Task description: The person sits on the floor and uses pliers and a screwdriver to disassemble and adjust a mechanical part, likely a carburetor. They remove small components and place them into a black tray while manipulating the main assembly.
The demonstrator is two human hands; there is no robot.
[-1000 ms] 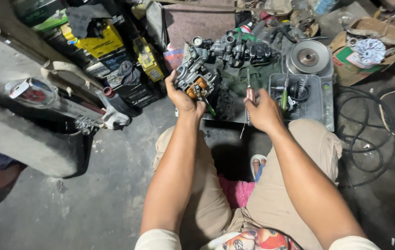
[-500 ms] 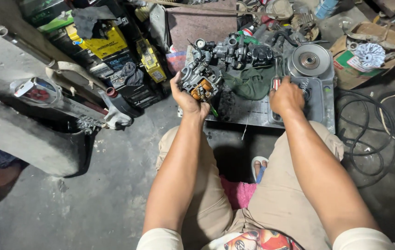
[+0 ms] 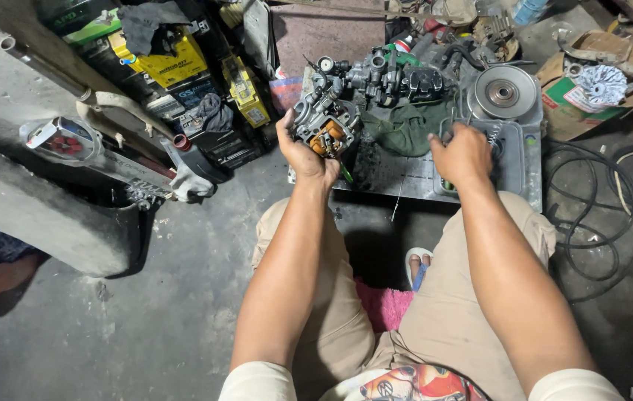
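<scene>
Both of my hands are out over the metal tray (image 3: pixel 413 178) that sits on the floor in front of my knees. My left hand (image 3: pixel 303 152) has its fingers (image 3: pixel 285 122) curled tight around a carburetor (image 3: pixel 324 128), holding it up at the tray's near left corner, with its orange-brown inside facing me and its springs and round caps pointing away. My right hand (image 3: pixel 463 152) is lowered knuckles-up over the tray's right half, fingers bent down into a recessed part of the tray; I cannot tell whether they grip anything, since the back of the hand hides the tips, though a small green bit (image 3: pixel 448 184) shows just beneath the heel of the hand. Between my two hands lies a dark green rag (image 3: pixel 405 128), and just beyond it a bank of more carburetors (image 3: pixel 390 74) lies across the tray's far edge. To the right of that, near my right hand, sits a round metal pulley (image 3: pixel 502 93). Farther right an open cardboard box (image 3: pixel 591 96) holds a white finned fan wheel (image 3: pixel 602 83), and black cables (image 3: pixel 598 215) coil on the concrete floor (image 3: pixel 145 327). Off to my left stand yellow and black batteries (image 3: pixel 171 63) and a chrome exhaust pipe (image 3: pixel 79 145).
</scene>
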